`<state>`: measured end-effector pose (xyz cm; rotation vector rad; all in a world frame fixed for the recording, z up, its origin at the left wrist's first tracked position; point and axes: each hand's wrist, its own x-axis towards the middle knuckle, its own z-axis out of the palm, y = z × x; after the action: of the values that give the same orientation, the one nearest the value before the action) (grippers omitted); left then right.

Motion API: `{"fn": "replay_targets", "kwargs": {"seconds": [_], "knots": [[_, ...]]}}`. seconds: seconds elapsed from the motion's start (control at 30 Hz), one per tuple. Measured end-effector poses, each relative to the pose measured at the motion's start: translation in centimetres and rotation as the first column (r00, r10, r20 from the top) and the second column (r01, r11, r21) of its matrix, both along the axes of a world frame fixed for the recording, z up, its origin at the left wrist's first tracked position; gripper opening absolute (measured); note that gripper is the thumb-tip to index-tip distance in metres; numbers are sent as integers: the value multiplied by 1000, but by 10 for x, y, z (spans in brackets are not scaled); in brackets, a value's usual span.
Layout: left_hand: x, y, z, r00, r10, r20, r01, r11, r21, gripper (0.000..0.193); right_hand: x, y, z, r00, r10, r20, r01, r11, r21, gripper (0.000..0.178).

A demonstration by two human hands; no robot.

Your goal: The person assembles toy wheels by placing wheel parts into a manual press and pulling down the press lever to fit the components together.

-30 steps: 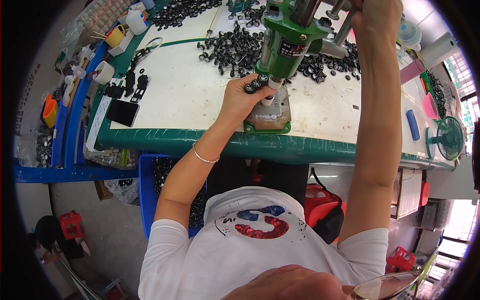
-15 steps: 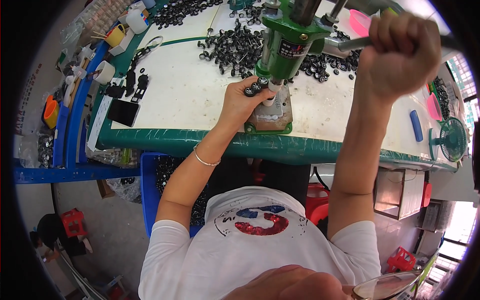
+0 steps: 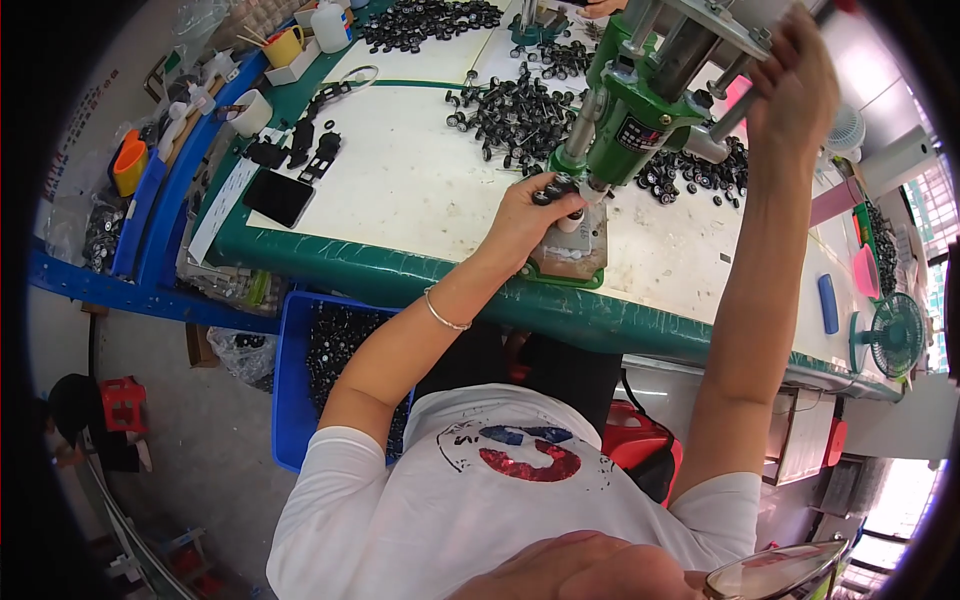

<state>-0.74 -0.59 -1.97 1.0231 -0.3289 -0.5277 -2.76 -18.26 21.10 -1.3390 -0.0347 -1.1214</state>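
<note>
A green hand press [image 3: 628, 135] stands at the table's front edge on a metal base plate [image 3: 568, 265]. Small black toy wheels [image 3: 558, 190] are pinched in my left hand [image 3: 522, 222], its fingertips close under the press ram, beside a pale cylindrical seat [image 3: 570, 222]. Exactly how the wheels meet the seat is hidden by the fingers. Up at the right, my right hand [image 3: 797, 95] is closed round the press's lever [image 3: 735, 118], which slants upward. A large pile of black wheels on axles [image 3: 515, 115] lies just behind the left hand.
More wheels [image 3: 690, 178] lie right of the press. A phone [image 3: 279, 198] and black plastic parts [image 3: 322, 155] sit left. Below the table edge is a blue bin [image 3: 292, 385] of small parts. A green fan [image 3: 893, 335] stands right; another person's hand [image 3: 603, 8] shows at the far side.
The lever now slants more steeply, with my right hand still on it. The wheels in my left hand have turned and show less of their faces. The whole view has shifted and tilted.
</note>
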Motion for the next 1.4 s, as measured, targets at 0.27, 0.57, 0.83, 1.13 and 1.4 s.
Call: {"fn": "replay_targets", "kwargs": {"seconds": [0.27,0.57,0.83,1.13,1.4], "knots": [[57,44,-9,931,342,-127,-336,940,64,25,16,-1,-8,969,206,-139,-173,960,218,22],[113,53,-40,700,27,714,-568,627,533,25,-13,-69,-139,856,87,-509,-86,996,27,25],[103,55,-29,742,32,670,-509,677,532,24,-27,-46,-246,777,-194,-599,-279,747,-604,18],[66,54,-5,983,184,-23,-172,948,267,22,-19,-46,-250,768,-211,-604,-280,738,-614,15],[44,50,-8,986,52,-161,-28,989,144,27,-34,-27,-222,554,622,-553,-493,781,384,19]]}}
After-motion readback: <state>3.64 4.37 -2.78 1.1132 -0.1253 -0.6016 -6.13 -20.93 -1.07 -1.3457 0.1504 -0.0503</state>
